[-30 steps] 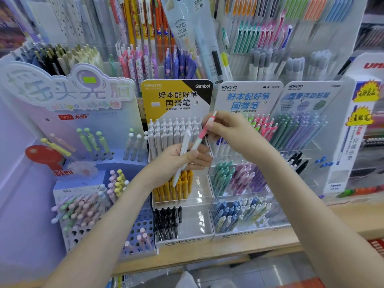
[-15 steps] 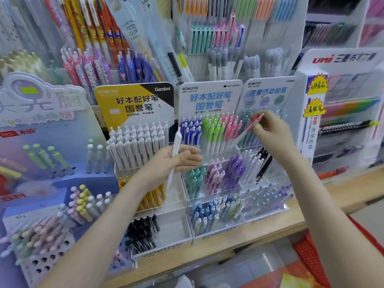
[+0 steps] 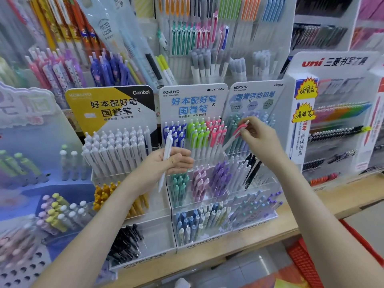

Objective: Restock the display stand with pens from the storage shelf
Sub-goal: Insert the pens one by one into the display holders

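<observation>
The right hand (image 3: 262,143) pinches a slim white pen with a pink clip (image 3: 239,130) near its upper end, thumb and fingers (image 3: 252,128) clamped together on it. The barrel slants down and left from that grip. Its tip points at the row of pink-clipped pens (image 3: 216,132) in the top tier of the clear acrylic display stand with a blue-and-white header card (image 3: 193,100). Gripping so high probably leaves the barrel free to slide between tightly packed neighbours. Whether the tip has entered the compartment, I cannot tell.

Down and left of those fingers, the left hand (image 3: 166,165) curls round the middle of a plain white pen (image 3: 168,145), held nearly upright in front of the blue-clipped pens. It looks like spare stock kept ready, likely for the matching rows of white pens (image 3: 116,146) just left of that hand. Below both hands, the stands sit on a light wooden shelf (image 3: 311,208).
</observation>
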A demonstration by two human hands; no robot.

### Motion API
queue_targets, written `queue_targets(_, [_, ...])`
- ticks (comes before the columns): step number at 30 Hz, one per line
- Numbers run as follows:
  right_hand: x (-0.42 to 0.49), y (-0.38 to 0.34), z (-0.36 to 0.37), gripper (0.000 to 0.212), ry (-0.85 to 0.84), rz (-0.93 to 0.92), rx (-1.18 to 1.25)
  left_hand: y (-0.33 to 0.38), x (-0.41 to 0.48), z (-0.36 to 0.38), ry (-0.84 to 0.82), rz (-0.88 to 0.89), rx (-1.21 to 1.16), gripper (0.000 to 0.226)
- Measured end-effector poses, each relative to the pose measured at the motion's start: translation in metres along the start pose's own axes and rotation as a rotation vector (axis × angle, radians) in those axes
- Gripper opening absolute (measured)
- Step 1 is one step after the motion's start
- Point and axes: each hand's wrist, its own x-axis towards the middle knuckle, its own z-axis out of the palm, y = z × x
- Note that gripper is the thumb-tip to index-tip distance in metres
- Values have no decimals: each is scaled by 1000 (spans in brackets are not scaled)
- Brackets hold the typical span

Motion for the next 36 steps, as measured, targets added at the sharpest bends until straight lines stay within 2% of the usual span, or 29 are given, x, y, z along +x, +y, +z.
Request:
queue_targets(4, [4, -2, -4, 13, -65, -42, 50, -1, 2, 2, 17, -4, -3, 30])
queue_targets(9, [6, -27, 2, 20, -104, -181, 272, 1, -3, -5, 63, 19, 13, 33])
queue_targets(12, [10, -44, 15, 24, -124, -280, 286, 3, -8, -11, 93, 49, 26, 33])
queue_targets(15, [21, -53, 28, 19, -180, -341, 191, 6, -13, -18, 107, 66, 20, 33])
queue_targets(19, [36, -54, 44, 14, -290, -408, -65, 10, -17, -25, 120, 81, 7, 34])
queue_targets(22, [45, -46, 57, 14, -308, -470, -244, 12, -20, -28, 119, 90, -2, 34])
queue_targets(27, [47, -38, 69, 14, -356, -444, -317, 12, -24, -33, 122, 81, -7, 33])
queue_targets(29, [46, -40, 74, 15, -314, -490, -379, 11, -24, -34, 120, 77, -7, 33])
queue_targets(32, [43, -39, 82, 12, -154, -585, -493, 10, -25, -36, 107, 69, -8, 33])
queue_targets(36, [43, -40, 86, 14, -44, -497, -515, 8, -27, -37, 93, 58, -15, 33])
